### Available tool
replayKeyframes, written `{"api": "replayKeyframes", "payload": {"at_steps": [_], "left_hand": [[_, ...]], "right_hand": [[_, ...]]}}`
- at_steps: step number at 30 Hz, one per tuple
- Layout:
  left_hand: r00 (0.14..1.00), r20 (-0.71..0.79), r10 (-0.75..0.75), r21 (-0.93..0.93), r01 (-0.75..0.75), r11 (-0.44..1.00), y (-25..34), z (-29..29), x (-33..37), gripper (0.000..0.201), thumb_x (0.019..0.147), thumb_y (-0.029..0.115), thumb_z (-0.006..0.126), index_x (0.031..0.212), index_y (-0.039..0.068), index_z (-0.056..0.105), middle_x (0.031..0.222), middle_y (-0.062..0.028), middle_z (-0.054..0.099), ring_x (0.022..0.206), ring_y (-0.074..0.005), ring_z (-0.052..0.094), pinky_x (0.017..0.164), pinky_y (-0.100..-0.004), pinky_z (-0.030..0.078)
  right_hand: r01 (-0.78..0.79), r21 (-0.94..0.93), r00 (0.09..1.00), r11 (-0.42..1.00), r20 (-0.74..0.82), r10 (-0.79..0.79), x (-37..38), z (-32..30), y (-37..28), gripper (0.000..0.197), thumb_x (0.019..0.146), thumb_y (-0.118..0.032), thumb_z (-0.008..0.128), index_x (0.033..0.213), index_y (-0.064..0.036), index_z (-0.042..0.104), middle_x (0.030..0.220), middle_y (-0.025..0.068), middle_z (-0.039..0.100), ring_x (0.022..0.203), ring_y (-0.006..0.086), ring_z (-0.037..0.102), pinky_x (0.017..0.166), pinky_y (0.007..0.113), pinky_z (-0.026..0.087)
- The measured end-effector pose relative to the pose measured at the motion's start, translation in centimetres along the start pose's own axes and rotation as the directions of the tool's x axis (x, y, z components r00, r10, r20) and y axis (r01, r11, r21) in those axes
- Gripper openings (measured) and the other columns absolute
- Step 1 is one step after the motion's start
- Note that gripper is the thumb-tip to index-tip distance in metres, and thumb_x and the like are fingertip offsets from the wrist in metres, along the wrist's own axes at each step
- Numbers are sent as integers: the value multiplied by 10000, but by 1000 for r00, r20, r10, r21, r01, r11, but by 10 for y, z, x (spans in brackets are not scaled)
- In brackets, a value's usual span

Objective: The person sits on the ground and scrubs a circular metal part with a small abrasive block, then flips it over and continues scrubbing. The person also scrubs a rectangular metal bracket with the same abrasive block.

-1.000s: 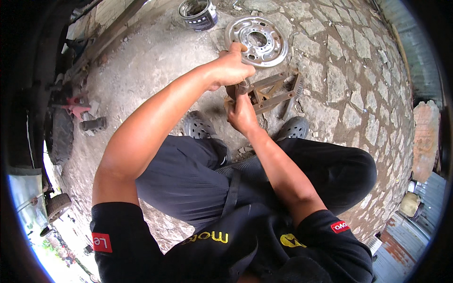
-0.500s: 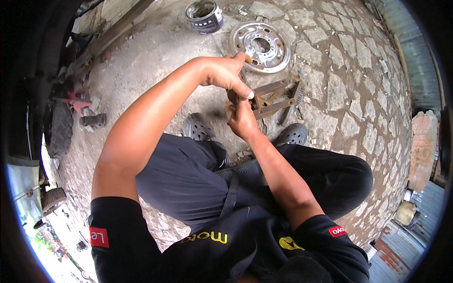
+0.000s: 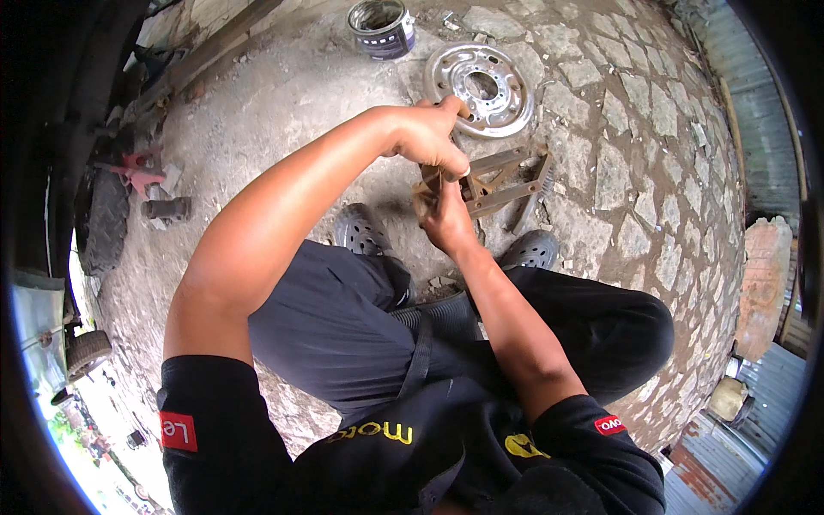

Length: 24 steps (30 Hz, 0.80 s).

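A rusty metal frame [image 3: 499,199] of flat bars with cross-pieces lies on the ground ahead of my feet. My right hand [image 3: 448,219] is closed around its left end, thumb pointing away from me. Just beyond, my left hand [image 3: 427,137] bends over the same end with curled fingers, its thumb pressing down close to the right thumb. A small yellowish-brown tip [image 3: 464,111] shows by the left fingers; the hand hides what it belongs to. A silver wheel rim [image 3: 502,116] lies flat just past the left hand.
An open paint can [image 3: 384,43] stands at the far side, left of the rim. To the left are a red metal stand [image 3: 137,169], a dark cylinder [image 3: 167,208] and a tyre [image 3: 103,223]. Rough stone paving [image 3: 614,180] spreads right toward corrugated sheets [image 3: 725,94].
The view has shifted slightly, so the can and rim sit a little more to the right. Both hands stay at the frame's left end, with only a slight shift of the left thumb.
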State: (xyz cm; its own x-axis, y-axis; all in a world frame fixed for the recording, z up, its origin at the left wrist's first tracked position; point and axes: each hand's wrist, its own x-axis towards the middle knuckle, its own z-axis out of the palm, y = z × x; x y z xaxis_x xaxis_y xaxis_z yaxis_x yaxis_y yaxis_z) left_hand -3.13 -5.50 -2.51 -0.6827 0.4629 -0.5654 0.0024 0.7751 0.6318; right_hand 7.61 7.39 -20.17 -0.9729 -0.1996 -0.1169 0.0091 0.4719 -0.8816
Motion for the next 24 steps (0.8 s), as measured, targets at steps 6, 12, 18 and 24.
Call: {"api": "replayKeyframes", "payload": {"at_steps": [6,12,18,24], "left_hand": [[1000,-13,18,6,-18,1000,-2,-1,0,1034,713,346,807,1531,41,252,1349,-318,439,1276,-388,492,1033,-431,467],[999,-31,24,10,-24,1000,-1,0,3,1012,725,345,801,1531,57,260,1334,-319,444,1258,-398,504,1036,-442,465],[999,-44,6,-1,-6,1000,1,1,2,1002,728,330,796,1533,64,262,1320,-315,455,1239,-393,521,1031,-437,467],[999,-37,0,-27,-1,1000,5,-2,0,993,732,320,795,1534,65,269,1328,-318,456,1234,-391,528,1017,-435,473]], "right_hand": [[-43,-52,999,998,7,43,-2,-5,-7,778,862,14,588,1527,14,183,1440,305,427,1360,459,424,1151,440,339],[72,-28,997,997,-22,-73,-1,-2,1,758,894,-54,646,1517,-8,216,1439,304,418,1321,441,451,1119,450,364],[154,-82,986,985,-49,-159,6,0,-4,822,880,-59,671,1545,-55,188,1447,288,417,1321,422,463,1112,433,379],[44,9,999,999,7,-44,5,-4,-5,795,875,-54,656,1534,-49,212,1419,297,448,1305,430,482,1093,444,397]]}}
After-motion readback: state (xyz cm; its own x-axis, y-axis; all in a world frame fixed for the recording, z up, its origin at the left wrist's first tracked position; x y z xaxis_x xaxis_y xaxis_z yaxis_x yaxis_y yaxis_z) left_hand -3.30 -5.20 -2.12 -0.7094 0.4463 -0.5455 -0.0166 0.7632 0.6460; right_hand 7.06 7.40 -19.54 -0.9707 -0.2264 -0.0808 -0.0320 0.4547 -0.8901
